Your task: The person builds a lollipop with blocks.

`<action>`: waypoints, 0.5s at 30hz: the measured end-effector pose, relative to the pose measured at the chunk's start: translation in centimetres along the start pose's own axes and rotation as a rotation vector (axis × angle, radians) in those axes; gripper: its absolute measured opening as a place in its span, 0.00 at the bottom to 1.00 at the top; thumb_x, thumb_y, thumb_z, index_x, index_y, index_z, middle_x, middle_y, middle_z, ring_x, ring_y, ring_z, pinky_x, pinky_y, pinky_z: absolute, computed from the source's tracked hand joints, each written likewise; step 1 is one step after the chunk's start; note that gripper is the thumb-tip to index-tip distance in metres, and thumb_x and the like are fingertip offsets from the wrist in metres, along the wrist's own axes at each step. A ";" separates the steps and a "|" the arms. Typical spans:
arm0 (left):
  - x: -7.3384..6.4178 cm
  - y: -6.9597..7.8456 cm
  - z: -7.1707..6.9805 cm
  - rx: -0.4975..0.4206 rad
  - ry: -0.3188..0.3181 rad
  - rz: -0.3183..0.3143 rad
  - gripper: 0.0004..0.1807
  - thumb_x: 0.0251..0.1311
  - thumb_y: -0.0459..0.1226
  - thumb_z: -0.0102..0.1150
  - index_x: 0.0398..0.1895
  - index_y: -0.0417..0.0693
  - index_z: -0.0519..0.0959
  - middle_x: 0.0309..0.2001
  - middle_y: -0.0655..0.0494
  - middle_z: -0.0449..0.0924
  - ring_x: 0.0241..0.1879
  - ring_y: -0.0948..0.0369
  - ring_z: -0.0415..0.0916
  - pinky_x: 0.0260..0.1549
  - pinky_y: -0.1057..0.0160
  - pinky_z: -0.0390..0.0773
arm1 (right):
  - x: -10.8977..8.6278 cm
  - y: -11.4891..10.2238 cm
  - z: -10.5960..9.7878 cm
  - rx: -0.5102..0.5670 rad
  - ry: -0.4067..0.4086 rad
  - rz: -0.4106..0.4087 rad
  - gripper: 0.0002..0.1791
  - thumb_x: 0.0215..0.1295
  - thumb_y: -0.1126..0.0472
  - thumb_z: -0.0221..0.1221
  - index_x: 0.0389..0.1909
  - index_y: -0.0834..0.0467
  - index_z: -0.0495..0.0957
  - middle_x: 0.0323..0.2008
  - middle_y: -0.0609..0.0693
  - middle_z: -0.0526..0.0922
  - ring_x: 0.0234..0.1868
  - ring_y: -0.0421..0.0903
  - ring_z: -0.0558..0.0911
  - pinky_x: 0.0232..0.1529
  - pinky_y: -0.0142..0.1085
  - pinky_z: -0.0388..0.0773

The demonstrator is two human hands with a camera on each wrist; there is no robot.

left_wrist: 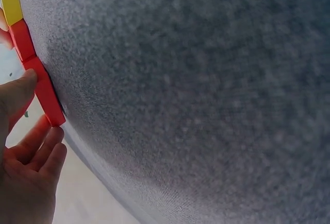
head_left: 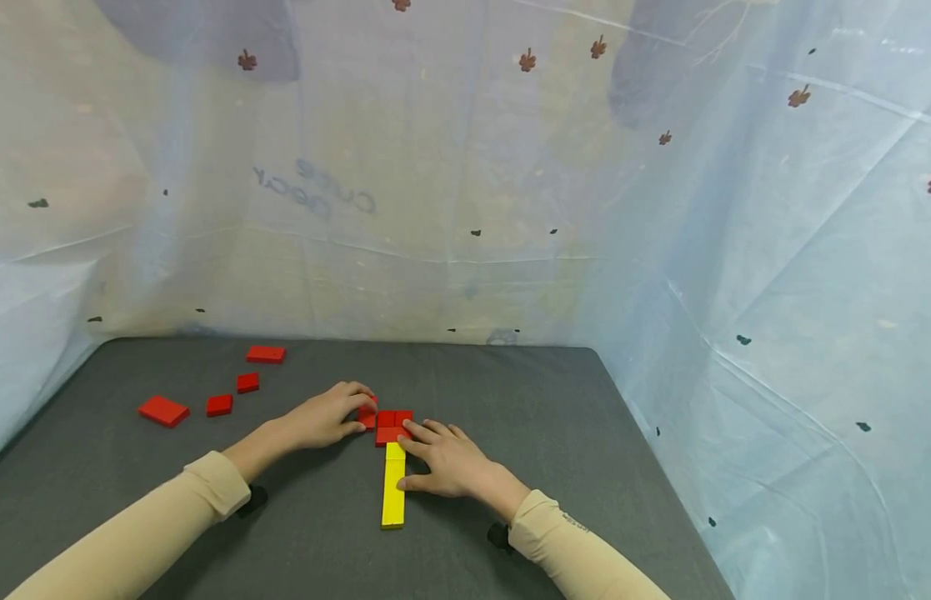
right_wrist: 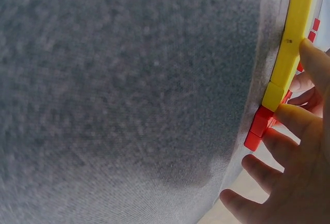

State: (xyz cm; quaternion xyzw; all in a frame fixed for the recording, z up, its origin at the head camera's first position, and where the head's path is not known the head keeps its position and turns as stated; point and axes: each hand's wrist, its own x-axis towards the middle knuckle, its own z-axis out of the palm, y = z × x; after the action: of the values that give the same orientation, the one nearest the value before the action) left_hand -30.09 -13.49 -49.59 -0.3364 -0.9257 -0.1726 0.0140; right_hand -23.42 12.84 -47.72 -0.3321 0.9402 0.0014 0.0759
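Observation:
In the head view, my left hand (head_left: 324,417) holds a red rectangular block (head_left: 367,418) beside a small cluster of red blocks (head_left: 388,434). The left wrist view shows the thumb on one long side of that block (left_wrist: 49,98) and fingertips at its far end. My right hand (head_left: 452,463) lies with spread fingers along the right of the cluster and a row of yellow blocks (head_left: 392,496). Its thumb touches the long yellow block (right_wrist: 295,38), and its forefinger is by the short yellow block (right_wrist: 273,96). The yellow row meets the cluster's near side.
Several loose red blocks lie at the left of the dark grey table (head_left: 510,400), among them a large one (head_left: 163,411), a small one (head_left: 219,405) and one by the back edge (head_left: 266,355). A pale plastic sheet (head_left: 435,167) hangs behind and at the right.

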 end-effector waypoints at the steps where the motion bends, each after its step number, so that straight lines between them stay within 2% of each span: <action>1: 0.0 0.0 0.0 0.000 0.001 0.000 0.17 0.58 0.42 0.66 0.50 0.55 0.79 0.58 0.53 0.72 0.56 0.53 0.70 0.53 0.48 0.75 | 0.0 0.0 0.0 0.003 -0.001 0.000 0.40 0.61 0.27 0.47 0.72 0.38 0.57 0.75 0.40 0.52 0.74 0.49 0.56 0.70 0.54 0.57; 15: 0.0 0.1 0.1 0.000 0.014 0.012 0.18 0.58 0.43 0.65 0.52 0.55 0.78 0.58 0.53 0.72 0.57 0.52 0.70 0.53 0.48 0.75 | 0.0 0.0 0.1 -0.001 0.003 -0.005 0.40 0.61 0.27 0.47 0.72 0.39 0.57 0.75 0.40 0.52 0.74 0.49 0.56 0.69 0.54 0.57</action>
State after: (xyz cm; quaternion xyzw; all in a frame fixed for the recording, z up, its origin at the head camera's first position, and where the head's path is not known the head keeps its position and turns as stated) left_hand -30.05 -13.37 -49.63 -0.3409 -0.9234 -0.1750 0.0216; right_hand -23.43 12.80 -47.77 -0.3343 0.9395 0.0013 0.0742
